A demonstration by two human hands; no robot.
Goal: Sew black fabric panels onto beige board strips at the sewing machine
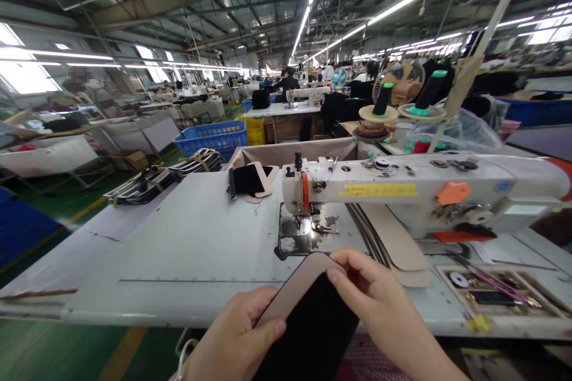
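Note:
A long beige panel [291,290] with a rounded end and a black piece [315,327] lying over it are held low, in front of the sewing machine [357,181]. My left hand [239,333] grips their left edge, thumb on top. At the rounded end, my right hand [373,292] pinches the edge of the black piece and panel between thumb and fingers. The machine's needle plate [297,227] lies just beyond the panel's tip, not touching it.
Beige panels [395,238] lie under the machine arm. Black and beige pieces [250,180] sit behind left of the needle. A parts tray [496,293] is at right, strapped bundles [143,184] at left. Thread cones [383,100] stand behind the machine, and a blue basket [217,138] beyond the table.

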